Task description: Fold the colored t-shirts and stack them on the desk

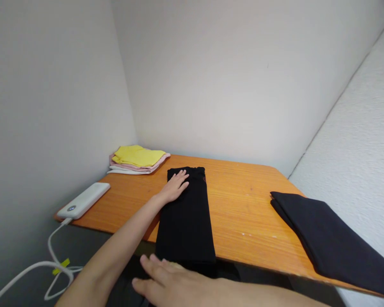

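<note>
A long folded black garment lies across the orange wooden table, its near end hanging over the front edge. My left hand rests flat on the garment's far left corner, fingers stretched out. My right hand lies open at the garment's near end, below the table edge, fingers spread and pointing left.
A stack of folded yellow, pink and white cloths sits in the far left corner. A white power bank with a white cable lies at the left edge. Another folded black garment lies at the right. Walls close in on three sides.
</note>
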Demonstrator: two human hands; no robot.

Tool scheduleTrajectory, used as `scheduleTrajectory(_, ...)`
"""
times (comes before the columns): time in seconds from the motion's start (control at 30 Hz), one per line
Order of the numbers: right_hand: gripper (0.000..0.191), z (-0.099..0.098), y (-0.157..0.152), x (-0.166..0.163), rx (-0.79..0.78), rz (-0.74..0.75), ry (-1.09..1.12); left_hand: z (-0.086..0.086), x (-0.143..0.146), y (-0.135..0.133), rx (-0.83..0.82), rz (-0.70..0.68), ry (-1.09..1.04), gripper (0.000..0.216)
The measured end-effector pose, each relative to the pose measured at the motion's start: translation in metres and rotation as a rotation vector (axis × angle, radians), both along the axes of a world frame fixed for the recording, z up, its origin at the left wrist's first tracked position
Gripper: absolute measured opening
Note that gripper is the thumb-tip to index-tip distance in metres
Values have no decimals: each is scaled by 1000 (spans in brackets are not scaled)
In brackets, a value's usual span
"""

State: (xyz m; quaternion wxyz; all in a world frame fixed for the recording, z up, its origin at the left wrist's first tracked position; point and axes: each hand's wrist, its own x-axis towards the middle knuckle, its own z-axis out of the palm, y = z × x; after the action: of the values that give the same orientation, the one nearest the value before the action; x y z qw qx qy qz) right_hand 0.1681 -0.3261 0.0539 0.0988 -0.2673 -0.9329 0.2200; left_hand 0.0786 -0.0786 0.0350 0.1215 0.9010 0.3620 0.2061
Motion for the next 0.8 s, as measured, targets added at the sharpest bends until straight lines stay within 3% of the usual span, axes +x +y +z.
scheduleTrajectory(0.07,51,10,-15,20,-34,11,36,11,-18,-17,45,12,-73,50)
scheduleTrajectory(0.13,58,20,-22,47,-6,-108,24,20,-40,-41,58,-6,-178,44)
scheduleTrajectory(0.23,102,25,-16,87,81,-345,-58,22,-71,-81,0,-114,-207,42)
scheduleTrajectory(0.33,120,9,1,114,129,-454,-166,13,-91,-111,-52,-191,34,73)
scheduleTrajectory(0.4,113,-7,8,121,159,-467,-220,4,-99,-123,-65,-206,191,104)
scheduleTrajectory(0.47,101,-23,9,120,231,-486,-237,-5,-106,-130,-38,-212,274,120)
scheduleTrajectory(0.67,81,-41,-10,114,387,-506,-187,-25,-108,-154,273,-130,231,98)
scheduleTrajectory(0.8,48,-41,-24,120,375,-493,111,-31,-109,-177,220,-178,82,73)
